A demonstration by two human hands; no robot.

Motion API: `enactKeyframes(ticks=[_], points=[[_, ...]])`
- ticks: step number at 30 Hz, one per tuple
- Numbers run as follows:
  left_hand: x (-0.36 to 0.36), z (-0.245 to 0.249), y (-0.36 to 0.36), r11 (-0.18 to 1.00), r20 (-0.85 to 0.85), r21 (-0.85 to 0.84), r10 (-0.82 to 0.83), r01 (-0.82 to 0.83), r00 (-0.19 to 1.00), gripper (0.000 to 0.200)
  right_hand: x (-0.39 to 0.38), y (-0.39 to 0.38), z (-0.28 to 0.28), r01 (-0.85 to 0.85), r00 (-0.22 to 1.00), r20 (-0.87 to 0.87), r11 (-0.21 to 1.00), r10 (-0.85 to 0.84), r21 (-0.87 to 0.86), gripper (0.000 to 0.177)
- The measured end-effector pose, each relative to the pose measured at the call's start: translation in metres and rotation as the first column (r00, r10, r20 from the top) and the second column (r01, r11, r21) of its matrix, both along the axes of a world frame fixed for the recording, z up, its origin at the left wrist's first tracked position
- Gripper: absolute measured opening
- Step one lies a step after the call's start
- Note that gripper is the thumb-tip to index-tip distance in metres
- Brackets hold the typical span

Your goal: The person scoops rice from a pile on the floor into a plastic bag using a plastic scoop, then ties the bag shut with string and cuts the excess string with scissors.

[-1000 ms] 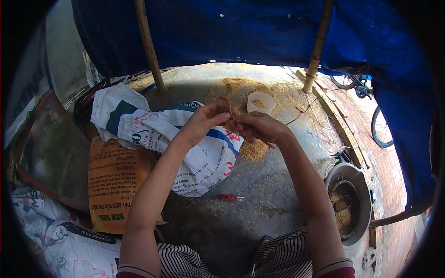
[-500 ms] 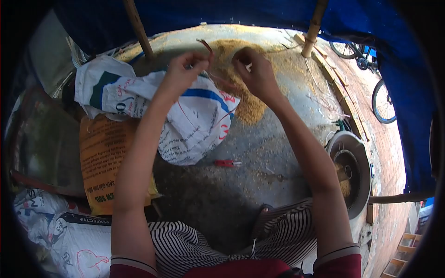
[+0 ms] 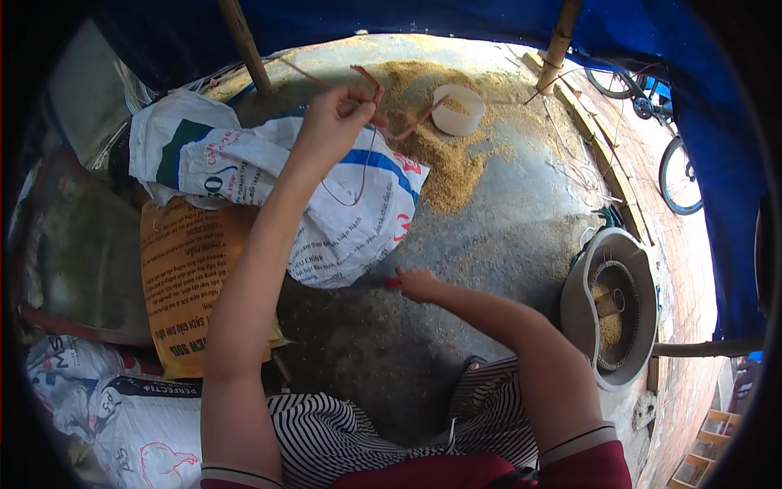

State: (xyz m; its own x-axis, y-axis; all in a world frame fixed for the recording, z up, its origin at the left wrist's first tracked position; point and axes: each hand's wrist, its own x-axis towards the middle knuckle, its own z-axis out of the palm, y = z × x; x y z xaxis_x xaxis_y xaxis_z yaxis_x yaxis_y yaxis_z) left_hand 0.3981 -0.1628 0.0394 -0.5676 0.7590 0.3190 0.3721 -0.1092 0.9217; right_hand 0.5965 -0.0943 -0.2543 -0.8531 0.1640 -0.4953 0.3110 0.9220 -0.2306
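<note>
My left hand [image 3: 336, 124] is raised above the printed white sack [image 3: 350, 236], its fingers pinched on a reddish-brown strip [image 3: 422, 121]. Bent ends of the strip stick out above and to the right of the fingers. A thin dark cord [image 3: 364, 183] hangs in a loop below this hand, over the sack. Low over the concrete floor, my right hand [image 3: 419, 286] has its fingers closed around a small red-handled tool [image 3: 393, 283]. Most of that tool is hidden by the hand, so its exact kind does not show.
Yellowish grain or husks [image 3: 452, 183] lie heaped ahead, with a white tub [image 3: 459, 122] on them. A grey basin [image 3: 577, 314] stands at right. An orange sack [image 3: 183, 285] and more white sacks [image 3: 147, 432] lie at left. Bamboo poles [image 3: 560, 45] rise at the far side.
My right hand has come down and back from beside the left hand to the red tool on the floor, uncovering the white tub. My left hand stays raised with the strip.
</note>
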Motion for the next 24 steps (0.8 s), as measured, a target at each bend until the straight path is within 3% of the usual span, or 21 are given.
enactKeyframes(ticks=[3,8,10,14,16,17,18,20,22,24], points=[[0.001,0.008,-0.004,0.999,0.158,-0.026,-0.016,0.020,0.987,0.015,0.001,-0.002,-0.004,0.011,1.000,-0.013,0.996,-0.010,0.093,0.031],[-0.006,0.009,-0.005,1.000,0.158,-0.029,0.001,0.004,0.987,0.015,-0.001,-0.003,-0.005,-0.096,0.995,-0.014,0.986,0.098,0.133,0.025],[-0.008,0.010,-0.006,0.998,0.189,-0.061,0.025,-0.014,0.982,0.015,-0.011,-0.003,0.010,-0.137,0.990,0.032,0.984,0.134,0.118,0.026],[-0.019,0.006,-0.006,0.999,0.154,-0.001,0.039,-0.039,0.987,0.014,-0.033,0.023,0.058,-0.133,0.989,-0.040,0.982,0.139,0.134,0.028],[-0.022,0.010,-0.009,0.999,0.227,0.007,0.038,-0.040,0.973,0.013,-0.042,0.039,0.093,-0.125,0.987,-0.079,0.977,0.140,0.171,0.028],[-0.022,0.012,-0.009,0.998,0.336,0.043,0.026,-0.043,0.941,0.013,-0.046,0.046,0.118,-0.010,0.994,0.106,1.000,0.008,0.018,0.027],[-0.026,0.013,-0.010,0.997,0.328,0.055,0.032,-0.053,0.944,0.013,-0.053,0.056,0.139,0.129,0.948,0.304,0.986,-0.091,-0.109,0.026],[-0.033,0.012,-0.013,0.989,0.504,0.147,-0.062,-0.015,0.861,0.015,-0.060,0.085,0.167,0.309,0.893,0.416,0.906,-0.171,-0.290,0.020],[-0.040,0.014,-0.014,0.981,0.565,0.192,-0.138,0.033,0.813,0.015,-0.053,0.101,0.225,0.251,0.963,0.089,0.724,-0.254,-0.643,0.015],[-0.039,0.017,-0.013,0.965,0.622,0.236,-0.237,0.109,0.747,0.016,-0.042,0.094,0.290,0.131,0.858,-0.138,0.471,-0.494,-0.872,0.016]])
